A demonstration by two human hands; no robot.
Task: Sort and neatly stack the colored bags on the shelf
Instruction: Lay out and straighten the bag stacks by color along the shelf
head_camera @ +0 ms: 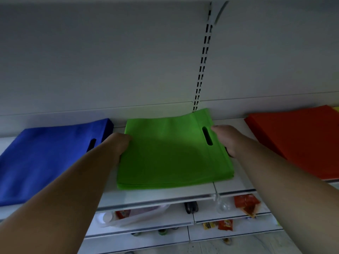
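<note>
A stack of flat green bags (170, 154) with a cut-out handle slot lies in the middle of the white shelf (165, 194). My left hand (121, 143) grips the stack's left edge, fingers curled down around it. At the right edge, beside the slot, my right hand (226, 138) holds the stack, its fingertips hidden behind the bags. A blue bag stack (45, 158) lies to the left and a red bag stack (297, 136) to the right, both apart from the green one.
A sliver of yellow (336, 109) shows past the red stack at the far right edge. A slotted upright (202, 61) runs up the back wall behind the green bags. Lower shelves hold red snack packets (246, 205) and a plastic bottle (107, 218).
</note>
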